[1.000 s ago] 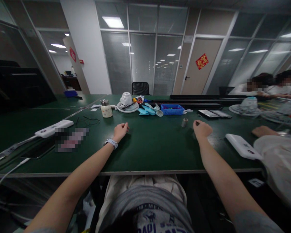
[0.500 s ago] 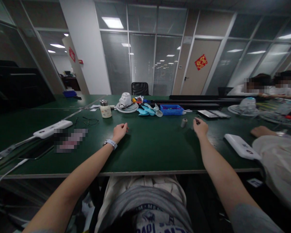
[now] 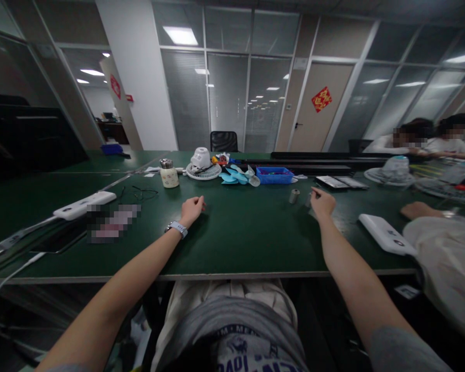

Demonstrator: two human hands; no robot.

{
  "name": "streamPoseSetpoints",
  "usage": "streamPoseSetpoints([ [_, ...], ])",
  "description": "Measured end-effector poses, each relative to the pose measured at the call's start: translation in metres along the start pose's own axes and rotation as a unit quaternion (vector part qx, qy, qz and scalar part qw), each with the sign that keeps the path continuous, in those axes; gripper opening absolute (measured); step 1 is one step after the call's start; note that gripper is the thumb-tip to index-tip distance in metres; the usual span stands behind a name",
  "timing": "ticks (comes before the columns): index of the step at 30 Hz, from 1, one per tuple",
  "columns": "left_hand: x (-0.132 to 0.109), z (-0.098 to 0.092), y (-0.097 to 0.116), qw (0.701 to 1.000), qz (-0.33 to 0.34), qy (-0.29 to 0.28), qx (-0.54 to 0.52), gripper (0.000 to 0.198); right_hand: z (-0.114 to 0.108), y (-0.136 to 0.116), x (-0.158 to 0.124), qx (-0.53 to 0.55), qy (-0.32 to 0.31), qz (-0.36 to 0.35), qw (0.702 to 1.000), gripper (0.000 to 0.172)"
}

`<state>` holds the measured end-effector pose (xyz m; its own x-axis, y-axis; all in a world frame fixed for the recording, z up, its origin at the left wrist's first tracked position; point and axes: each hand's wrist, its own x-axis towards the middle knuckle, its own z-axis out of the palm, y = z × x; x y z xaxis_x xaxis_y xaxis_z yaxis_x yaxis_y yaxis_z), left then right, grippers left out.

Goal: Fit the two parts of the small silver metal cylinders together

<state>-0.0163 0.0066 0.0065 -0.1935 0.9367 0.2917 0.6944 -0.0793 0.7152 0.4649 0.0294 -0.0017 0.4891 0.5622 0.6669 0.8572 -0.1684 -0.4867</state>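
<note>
My left hand point(image 3: 192, 208) rests on the green table point(image 3: 236, 237) with its fingers curled loosely, and nothing shows in it. A watch sits on that wrist. My right hand point(image 3: 322, 202) lies further right with its fingers pinched on a small dark object I cannot name. A small grey metal cylinder point(image 3: 293, 196) stands just left of that hand, apart from it. Behind, at the table's far side, lie a white fan body on its grille point(image 3: 202, 166), light blue fan blades point(image 3: 238, 176) and a blue parts tray point(image 3: 274, 175).
A cream bottle point(image 3: 169, 175) stands left of the fan. White power strips lie at the left point(image 3: 84, 205) and the right point(image 3: 386, 233). A co-worker's arm and sleeve point(image 3: 437, 232) occupy the right edge. Two more people sit at the back right.
My right hand has shifted slightly forward and left, toward the grey cylinder, fingers still pinched. My left hand has stayed in place.
</note>
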Motion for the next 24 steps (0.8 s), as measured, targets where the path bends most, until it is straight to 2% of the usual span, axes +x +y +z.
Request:
streamPoseSetpoints([
  [7,0.000,0.000,0.000,1.000,0.005,0.002,0.001,0.041,-0.016,-0.017,-0.004,-0.085,-0.058,-0.007,0.995,0.040],
  [12,-0.001,-0.002,0.003,1.000,0.001,0.004,0.002,0.041,-0.019,-0.021,-0.006,-0.103,-0.080,0.006,0.991,0.040],
  [18,0.000,-0.001,0.002,1.000,0.001,0.001,0.001,0.040,-0.014,-0.031,-0.011,-0.131,0.013,-0.116,0.985,0.050],
  [21,0.000,0.000,0.001,1.000,0.004,-0.002,-0.001,0.041,-0.005,-0.039,-0.015,-0.152,-0.002,-0.146,0.977,0.054],
  [24,0.000,-0.001,0.002,1.000,0.001,-0.002,-0.002,0.041,0.006,-0.044,-0.017,-0.171,-0.038,-0.138,0.975,0.052],
])
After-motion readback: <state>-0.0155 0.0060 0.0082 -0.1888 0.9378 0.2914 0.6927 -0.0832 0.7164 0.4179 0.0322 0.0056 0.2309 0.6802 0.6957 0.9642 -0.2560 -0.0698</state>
